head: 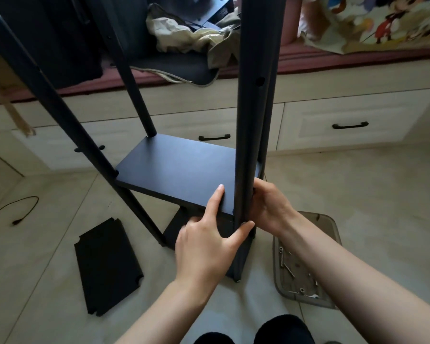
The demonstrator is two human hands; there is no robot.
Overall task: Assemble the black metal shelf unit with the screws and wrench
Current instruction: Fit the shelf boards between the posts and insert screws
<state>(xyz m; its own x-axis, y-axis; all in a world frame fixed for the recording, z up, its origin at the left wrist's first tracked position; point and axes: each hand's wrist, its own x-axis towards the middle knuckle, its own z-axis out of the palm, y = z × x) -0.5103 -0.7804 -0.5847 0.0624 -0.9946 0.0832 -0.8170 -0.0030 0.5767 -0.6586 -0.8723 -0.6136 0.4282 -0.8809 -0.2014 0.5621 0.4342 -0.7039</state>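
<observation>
Head view, looking down past my two forearms: the tops of the black poles run out of the upper edge, and my left hand point(204, 247) covers the joint where the near pole point(248, 135) meets the shelf board point(181, 175), so I cannot see any screw there. My right hand point(271, 207) is curled round that same pole from the right, while the left hand's thumb hooks the pole and its forefinger lies flat on the board's near edge. Partly behind my right forearm sits a grey tray point(325, 227) on the floor holding small silver screws point(289, 269); no wrench is clear to me. A loose black panel point(104, 266) lies on the tiled floor to the left, near a thin black cable point(15, 212). Behind stands a cream drawer unit point(345, 120) with crumpled cloth on top. The shelf unit stands upright on the floor, matte black, one board fitted between four poles.
</observation>
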